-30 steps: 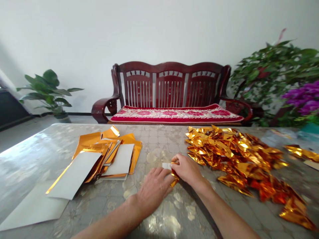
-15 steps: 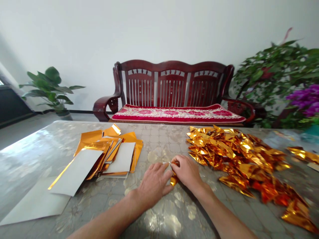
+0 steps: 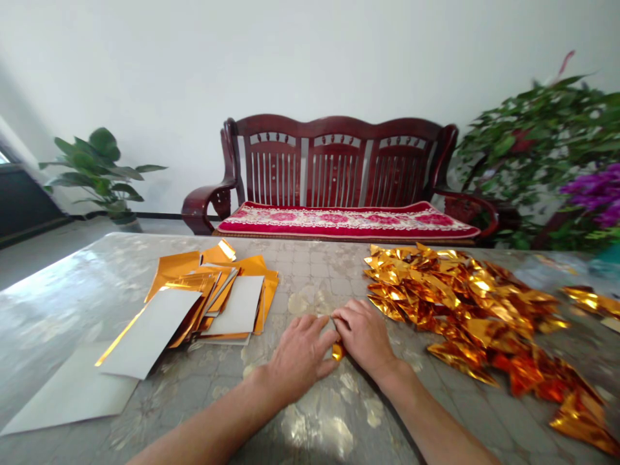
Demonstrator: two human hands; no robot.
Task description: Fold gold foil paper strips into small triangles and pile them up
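Observation:
My left hand (image 3: 299, 354) and my right hand (image 3: 364, 336) lie side by side on the table (image 3: 77, 290), fingers pressed down on a small gold foil paper (image 3: 338, 351). Only a sliver of that paper shows between the hands; the rest is hidden beneath them. A stack of flat gold foil sheets (image 3: 213, 290), some with the white side up, lies to the left of my hands. To the right spreads a heap of folded gold foil pieces (image 3: 465, 303).
A white sheet (image 3: 68, 394) lies at the table's near left edge. Behind the table stands a dark wooden bench (image 3: 334, 174) with a red cushion. A potted plant (image 3: 99, 171) is at the far left, leafy plants with purple flowers (image 3: 557, 148) at the right.
Both hands have closed together over the small foil paper and pressed it flatter. The white corner seen before is now covered.

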